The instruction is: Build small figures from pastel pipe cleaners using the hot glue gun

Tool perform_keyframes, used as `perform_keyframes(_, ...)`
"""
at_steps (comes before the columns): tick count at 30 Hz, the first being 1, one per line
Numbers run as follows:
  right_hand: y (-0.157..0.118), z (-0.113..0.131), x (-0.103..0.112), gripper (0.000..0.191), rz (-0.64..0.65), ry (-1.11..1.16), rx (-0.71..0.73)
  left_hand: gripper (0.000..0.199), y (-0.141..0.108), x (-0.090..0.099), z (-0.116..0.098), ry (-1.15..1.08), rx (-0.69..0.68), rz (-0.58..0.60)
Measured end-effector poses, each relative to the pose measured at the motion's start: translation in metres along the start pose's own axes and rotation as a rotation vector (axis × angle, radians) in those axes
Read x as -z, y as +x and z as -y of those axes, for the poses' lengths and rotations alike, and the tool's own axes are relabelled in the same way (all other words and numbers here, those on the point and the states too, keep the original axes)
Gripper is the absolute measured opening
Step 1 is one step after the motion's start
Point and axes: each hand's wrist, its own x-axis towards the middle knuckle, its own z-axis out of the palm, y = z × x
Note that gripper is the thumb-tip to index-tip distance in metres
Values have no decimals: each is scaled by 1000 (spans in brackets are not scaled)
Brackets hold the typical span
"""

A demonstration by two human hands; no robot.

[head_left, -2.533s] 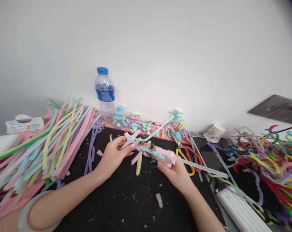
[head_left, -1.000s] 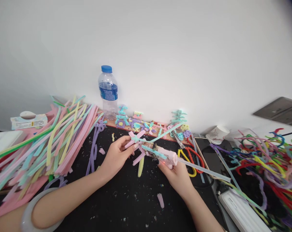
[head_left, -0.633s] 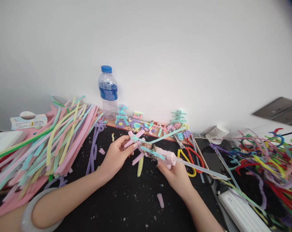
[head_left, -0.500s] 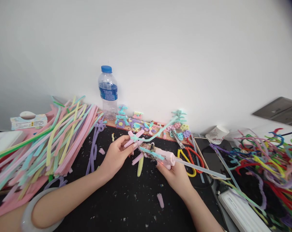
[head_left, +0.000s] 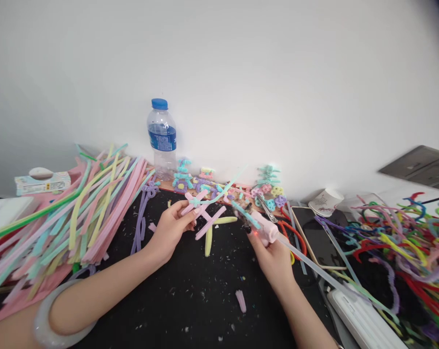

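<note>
My left hand (head_left: 171, 228) pinches a pink pipe-cleaner flower (head_left: 196, 199) with a teal centre and a long teal stem curving up to the right. Beneath and beside it are crossed pink pipe-cleaner pieces (head_left: 211, 222) and yellow pieces (head_left: 209, 241); whether they join the flower I cannot tell. In my right hand (head_left: 273, 261) is a pink hot glue gun (head_left: 265, 228), its darkened nozzle end pointing up-left, apart from the flower. A red light glows near my thumb. From its back a translucent glue stick (head_left: 310, 261) sticks out.
Pastel pipe cleaners (head_left: 95, 203) heap at left near a clear bottle (head_left: 161, 140). Finished pipe-cleaner shapes (head_left: 183, 182) line the wall. Scissors (head_left: 268, 211), a phone (head_left: 319, 237), a paper cup (head_left: 326, 201), a white power strip (head_left: 365, 317) and tangled pipe cleaners (head_left: 419, 261) lie right.
The glue gun in my right hand has moved right, away from the flower. My left hand has shifted slightly left with the flower, and the crossed pieces show more.
</note>
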Motion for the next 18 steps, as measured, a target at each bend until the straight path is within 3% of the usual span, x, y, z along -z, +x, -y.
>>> perform_keyframes(4, 7, -10, 8, 27, -113, -279, -46, 26, 1, 0, -2, -69, 0, -6)
perform_keyframes(10, 15, -29, 9, 44, -65, -583, -47, 24, -3, -2, -4, -87, 4, 54)
perform_keyframes(13, 12, -22, 9, 48, -94, -461, -4, 22, -6, -2, -2, -50, 20, 124)
perform_keyframes(15, 8, -12, 7, 45, -96, -216, 111, 21, -7, -3, 0, 1, 26, 190)
perform_keyframes(18, 0, 5, -2, 38, 9, 142, 190, 20, -9, -5, 1, 96, 38, 309)
